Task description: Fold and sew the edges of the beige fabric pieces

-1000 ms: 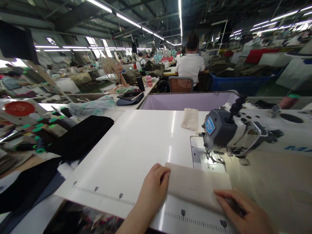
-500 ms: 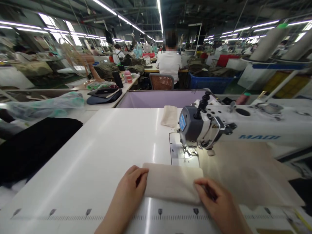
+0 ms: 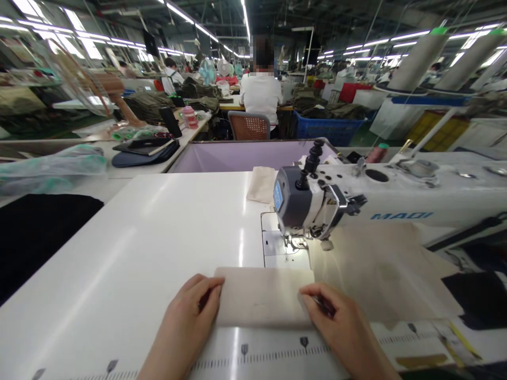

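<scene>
A folded beige fabric piece lies flat on the white table, just in front of the needle area of the sewing machine. My left hand pinches its left edge between thumb and fingers. At the right edge, my right hand has thumb and fingertips closed on the same piece. The fabric's near edge runs just above the ruler marks on the table. Between the fabric and the presser foot the metal needle plate shows.
A smaller beige piece lies behind the machine head, and larger beige fabric lies under its arm. Black cloth is at far left. Beyond a lilac bin, a person in white sits facing away.
The view has shifted, so the table and machine appear further left. The fabric's near edge looks straighter and flatter. Both hands still grip its sides.
</scene>
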`<state>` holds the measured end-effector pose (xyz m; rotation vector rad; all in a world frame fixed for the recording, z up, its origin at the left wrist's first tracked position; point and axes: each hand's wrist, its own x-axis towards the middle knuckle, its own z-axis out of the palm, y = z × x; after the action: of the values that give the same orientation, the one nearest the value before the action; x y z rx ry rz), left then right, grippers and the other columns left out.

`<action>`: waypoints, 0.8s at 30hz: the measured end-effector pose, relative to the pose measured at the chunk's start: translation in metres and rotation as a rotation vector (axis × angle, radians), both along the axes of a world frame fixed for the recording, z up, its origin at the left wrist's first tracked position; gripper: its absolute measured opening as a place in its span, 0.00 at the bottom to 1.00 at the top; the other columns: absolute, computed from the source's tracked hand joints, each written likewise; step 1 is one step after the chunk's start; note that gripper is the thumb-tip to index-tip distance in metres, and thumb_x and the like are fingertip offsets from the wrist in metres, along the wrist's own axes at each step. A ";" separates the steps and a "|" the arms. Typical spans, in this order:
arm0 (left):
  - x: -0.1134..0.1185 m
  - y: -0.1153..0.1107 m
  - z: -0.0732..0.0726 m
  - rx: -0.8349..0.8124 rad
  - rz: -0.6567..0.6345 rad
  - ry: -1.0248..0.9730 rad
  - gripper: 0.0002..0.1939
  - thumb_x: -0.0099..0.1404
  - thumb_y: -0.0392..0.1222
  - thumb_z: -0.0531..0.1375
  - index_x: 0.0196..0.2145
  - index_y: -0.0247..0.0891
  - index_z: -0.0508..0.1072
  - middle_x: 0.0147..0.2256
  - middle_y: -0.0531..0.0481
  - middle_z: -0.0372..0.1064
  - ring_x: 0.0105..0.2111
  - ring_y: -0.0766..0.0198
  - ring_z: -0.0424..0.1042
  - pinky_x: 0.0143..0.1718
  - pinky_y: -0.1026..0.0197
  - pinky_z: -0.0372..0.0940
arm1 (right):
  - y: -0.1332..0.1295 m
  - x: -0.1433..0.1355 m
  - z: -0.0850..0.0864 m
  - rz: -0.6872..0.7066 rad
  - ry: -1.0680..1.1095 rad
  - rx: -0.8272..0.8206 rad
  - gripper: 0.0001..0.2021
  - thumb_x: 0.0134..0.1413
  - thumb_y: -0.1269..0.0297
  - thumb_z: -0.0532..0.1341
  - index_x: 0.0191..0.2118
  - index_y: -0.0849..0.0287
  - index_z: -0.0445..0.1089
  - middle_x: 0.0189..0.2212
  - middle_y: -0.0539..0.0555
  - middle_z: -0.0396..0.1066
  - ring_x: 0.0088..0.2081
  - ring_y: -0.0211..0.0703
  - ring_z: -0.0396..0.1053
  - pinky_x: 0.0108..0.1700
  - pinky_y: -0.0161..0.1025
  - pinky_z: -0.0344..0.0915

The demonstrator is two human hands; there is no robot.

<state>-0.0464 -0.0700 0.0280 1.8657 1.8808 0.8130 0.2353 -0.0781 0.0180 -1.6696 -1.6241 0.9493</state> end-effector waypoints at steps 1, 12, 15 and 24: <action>0.000 0.000 0.000 0.003 0.000 0.003 0.16 0.66 0.50 0.54 0.34 0.43 0.79 0.32 0.50 0.75 0.32 0.58 0.76 0.33 0.59 0.72 | 0.000 0.000 0.000 0.007 -0.007 -0.001 0.14 0.60 0.53 0.57 0.36 0.53 0.77 0.31 0.51 0.77 0.33 0.45 0.73 0.36 0.36 0.65; -0.001 0.000 -0.004 0.011 0.000 0.032 0.17 0.67 0.49 0.52 0.34 0.42 0.79 0.32 0.49 0.74 0.32 0.58 0.75 0.34 0.59 0.72 | 0.004 0.003 -0.007 0.048 -0.056 0.007 0.15 0.62 0.52 0.56 0.40 0.53 0.78 0.34 0.51 0.77 0.34 0.45 0.74 0.37 0.37 0.67; 0.003 -0.002 -0.004 0.003 -0.017 0.107 0.16 0.69 0.47 0.51 0.37 0.41 0.78 0.33 0.48 0.72 0.31 0.58 0.75 0.33 0.58 0.72 | 0.006 0.002 -0.006 0.067 -0.115 0.000 0.14 0.61 0.55 0.56 0.40 0.52 0.78 0.34 0.51 0.77 0.35 0.46 0.74 0.37 0.38 0.68; -0.001 0.006 0.006 0.153 -0.504 0.647 0.18 0.67 0.29 0.54 0.50 0.42 0.74 0.50 0.44 0.73 0.48 0.50 0.72 0.45 0.49 0.72 | 0.006 0.016 0.004 0.371 -0.442 0.336 0.15 0.55 0.76 0.57 0.45 0.54 0.74 0.47 0.58 0.69 0.44 0.50 0.72 0.42 0.42 0.69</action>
<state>-0.0471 -0.0637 0.0336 2.7765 1.5416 0.1922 0.2509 -0.0723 0.0216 -1.4334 -2.3003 0.4390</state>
